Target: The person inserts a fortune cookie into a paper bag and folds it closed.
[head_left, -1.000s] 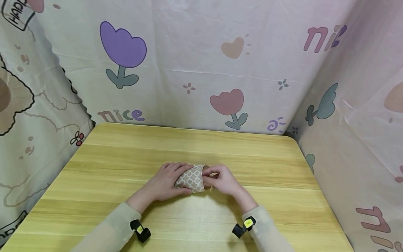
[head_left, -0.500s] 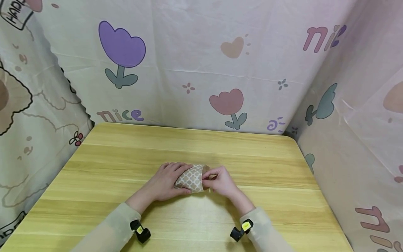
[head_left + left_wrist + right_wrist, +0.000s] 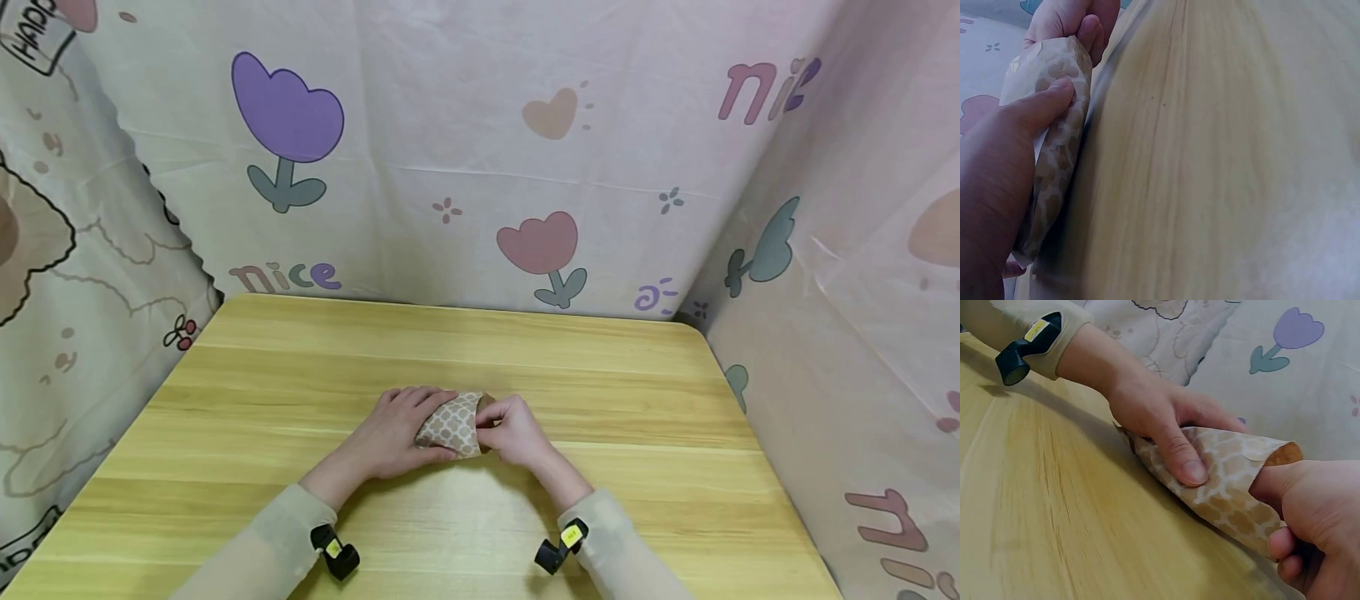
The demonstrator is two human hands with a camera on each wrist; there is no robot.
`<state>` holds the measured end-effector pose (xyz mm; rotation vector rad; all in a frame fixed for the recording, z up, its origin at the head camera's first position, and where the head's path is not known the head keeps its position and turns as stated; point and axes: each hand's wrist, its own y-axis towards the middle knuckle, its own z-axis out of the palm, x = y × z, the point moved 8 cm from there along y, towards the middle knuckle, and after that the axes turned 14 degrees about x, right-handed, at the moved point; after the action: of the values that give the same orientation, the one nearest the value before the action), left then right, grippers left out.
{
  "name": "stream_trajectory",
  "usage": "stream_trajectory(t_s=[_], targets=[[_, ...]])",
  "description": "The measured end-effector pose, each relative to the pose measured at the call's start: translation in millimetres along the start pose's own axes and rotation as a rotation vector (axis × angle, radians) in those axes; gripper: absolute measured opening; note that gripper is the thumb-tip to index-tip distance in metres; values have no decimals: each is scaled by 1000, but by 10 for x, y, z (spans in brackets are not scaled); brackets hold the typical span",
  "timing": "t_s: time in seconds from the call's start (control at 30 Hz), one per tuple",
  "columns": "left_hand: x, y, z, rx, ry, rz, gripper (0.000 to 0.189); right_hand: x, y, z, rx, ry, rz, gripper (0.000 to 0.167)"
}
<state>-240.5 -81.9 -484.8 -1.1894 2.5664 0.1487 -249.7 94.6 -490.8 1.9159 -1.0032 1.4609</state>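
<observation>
Head view: brown paper bag with white lattice print (image 3: 454, 426) lies mid-table on wood-grain tabletop (image 3: 465, 533), mouth to the right. Left hand (image 3: 397, 433) grips it from the left, thumb on near side, fingers over far side.

Left wrist view: left thumb presses the printed paper; right hand (image 3: 1072, 22) at the mouth.

Right wrist view: right hand's foremost fingertips hidden inside, others curled outside; cannot tell whether they pinch anything.

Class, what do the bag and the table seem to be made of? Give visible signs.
Bag: probably matt paper, printed white on brown; its thin open edge shows brown inside.
Table: wood or wood-look laminate, slightly glossy; grain streaks, soft glare.
</observation>
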Motion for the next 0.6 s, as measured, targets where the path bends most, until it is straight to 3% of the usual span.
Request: stream_trajectory(t_s=[0.33,0.6], targets=[[9,-12,-7,1,-14,-13,97,52,-69,-22,186,-30,-12,17],[29,-34,-26,-24,-85,-13,102,54,-128,-65,170,-20,-3,14]])
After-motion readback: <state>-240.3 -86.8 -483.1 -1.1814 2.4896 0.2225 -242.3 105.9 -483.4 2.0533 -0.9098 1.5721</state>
